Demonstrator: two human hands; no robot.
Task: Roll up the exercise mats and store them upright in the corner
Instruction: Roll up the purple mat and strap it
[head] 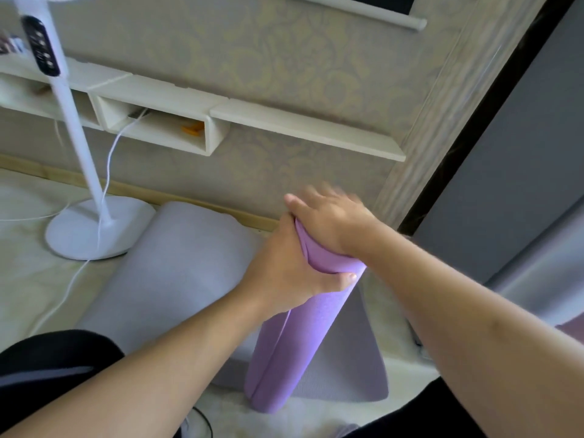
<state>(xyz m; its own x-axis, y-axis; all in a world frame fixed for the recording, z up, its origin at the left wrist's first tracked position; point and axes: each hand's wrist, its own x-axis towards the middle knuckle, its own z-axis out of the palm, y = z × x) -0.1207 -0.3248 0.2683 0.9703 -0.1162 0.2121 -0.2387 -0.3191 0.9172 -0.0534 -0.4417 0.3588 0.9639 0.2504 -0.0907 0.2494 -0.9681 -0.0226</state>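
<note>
A rolled purple exercise mat (290, 349) stands nearly upright on the floor, leaning a little to the right, close to the wall corner. My left hand (284, 267) wraps around its upper part from the left, thumb pressed on the front. My right hand (328, 216) covers the top end of the roll, palm down, fingers blurred. Under and behind the roll a grey mat (177, 267) lies flat on the floor, one end running to the wall.
A white standing fan base (94, 232) with its pole and white cable sits on the floor at the left. White wall shelves (303, 128) run above. A dark-framed panel (505, 153) closes the right side. My dark-clothed knees fill the bottom corners.
</note>
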